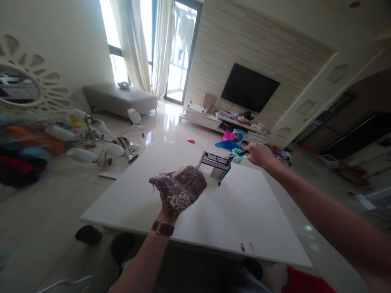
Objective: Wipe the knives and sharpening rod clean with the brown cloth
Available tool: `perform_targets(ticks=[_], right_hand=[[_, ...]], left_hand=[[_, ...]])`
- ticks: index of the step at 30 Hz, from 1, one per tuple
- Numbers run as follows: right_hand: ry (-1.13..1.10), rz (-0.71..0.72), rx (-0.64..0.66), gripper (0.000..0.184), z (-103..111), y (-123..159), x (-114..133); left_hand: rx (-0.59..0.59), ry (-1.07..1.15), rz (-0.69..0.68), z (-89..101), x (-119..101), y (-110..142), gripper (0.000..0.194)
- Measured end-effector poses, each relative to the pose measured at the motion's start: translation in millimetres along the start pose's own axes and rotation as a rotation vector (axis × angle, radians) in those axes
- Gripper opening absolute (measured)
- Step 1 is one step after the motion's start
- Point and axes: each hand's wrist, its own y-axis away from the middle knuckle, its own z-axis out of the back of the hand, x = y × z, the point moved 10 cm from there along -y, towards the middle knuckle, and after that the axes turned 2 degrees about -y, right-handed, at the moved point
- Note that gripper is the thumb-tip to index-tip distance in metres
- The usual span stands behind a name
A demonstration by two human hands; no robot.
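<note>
My left hand [171,203] is raised over the white table [146,203] and is closed on a purple-brown knitted cloth [180,187] that covers the fingers. A brown watch strap sits on that wrist. My right hand [258,154] reaches to the table's far side and grips a thin dark-handled tool [235,155] by its handle. The tool's tip rests at the top of a small metal box-shaped holder [216,165] that stands on the table.
A pile of white lamp parts [100,142] and colourful clutter [24,142] lies on the floor at left. A grey bench [119,99], a TV [249,87] and a low cabinet [214,120] stand beyond. Red cloth [305,280] lies by the table's near right corner.
</note>
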Motion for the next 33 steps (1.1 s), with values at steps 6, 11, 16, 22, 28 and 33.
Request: perform_targets(ticks=[6,11,16,22,28,33], right_hand=[[-0.014,-0.003,-0.02,0.033,3,-12,-4],[-0.015,-0.001,0.023,0.031,-6,-15,-7],[-0.095,0.0,-0.007,0.026,-5,-27,-11],[-0.442,-0.149,-0.084,0.031,8,-73,-24],[-0.512,-0.329,-0.111,0.038,-32,-99,-9],[-0.523,-0.334,0.009,0.038,-92,-105,23]], left_hand=[[-0.009,0.014,-0.016,-3.1,-6,2,0.084],[-0.013,0.006,-0.019,-5.6,-7,2,0.084],[-0.017,0.025,-0.019,-4.2,-7,1,0.089],[-0.037,0.044,0.033,0.8,-1,2,0.088],[0.027,0.042,0.089,5.7,-2,0,0.088],[0.059,0.034,0.117,9.8,-3,2,0.09]])
